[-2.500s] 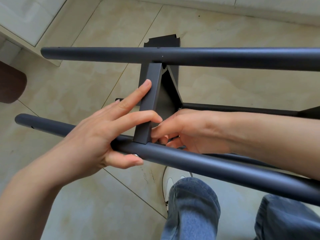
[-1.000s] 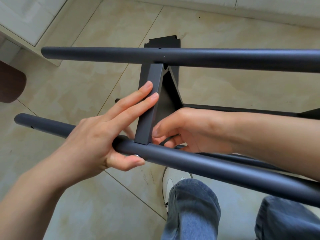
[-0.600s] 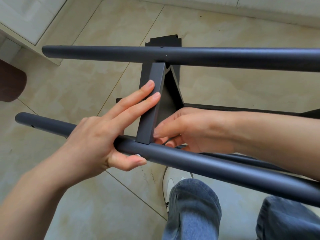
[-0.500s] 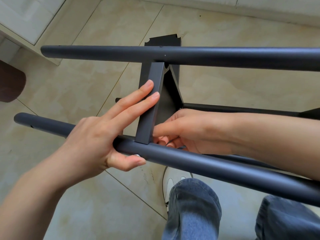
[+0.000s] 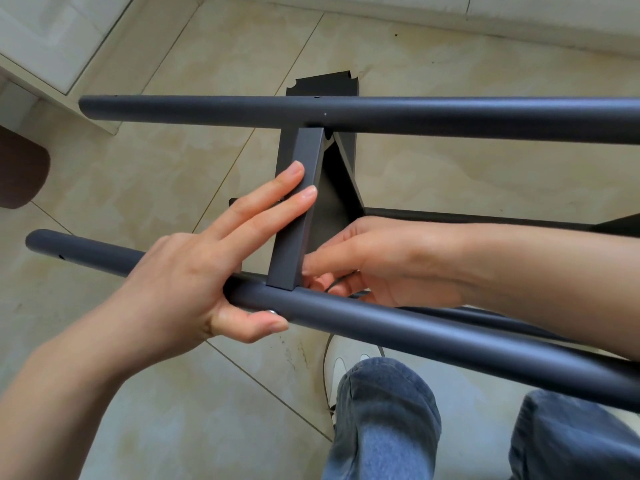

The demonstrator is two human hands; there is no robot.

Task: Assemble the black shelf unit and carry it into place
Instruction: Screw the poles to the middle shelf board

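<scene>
The black shelf frame lies on its side across my lap. Its near pole [image 5: 433, 336] and far pole [image 5: 450, 114] are joined by a flat shelf panel [image 5: 299, 202] seen edge-on. My left hand [image 5: 187, 282] clamps the near pole: straight fingers lie along the panel's edge, and the thumb curls underneath beside a silver screw head [image 5: 272, 311]. My right hand [image 5: 388, 261] reaches in behind the near pole at the joint. Its curled fingers pinch a thin dark tool [image 5: 346, 289], which is mostly hidden.
A lower pole [image 5: 485, 218] of the frame runs to the right over the beige tiled floor. White cabinet base [image 5: 52, 43] at top left, a brown object [image 5: 20, 168] at the left edge. My knees in jeans [image 5: 384, 420] and a white shoe [image 5: 341, 363] lie below the frame.
My left index finger has straightened from a curl round the panel to lie flat beside the middle finger. My right fingers shifted slightly at the joint. The frame has hardly moved.
</scene>
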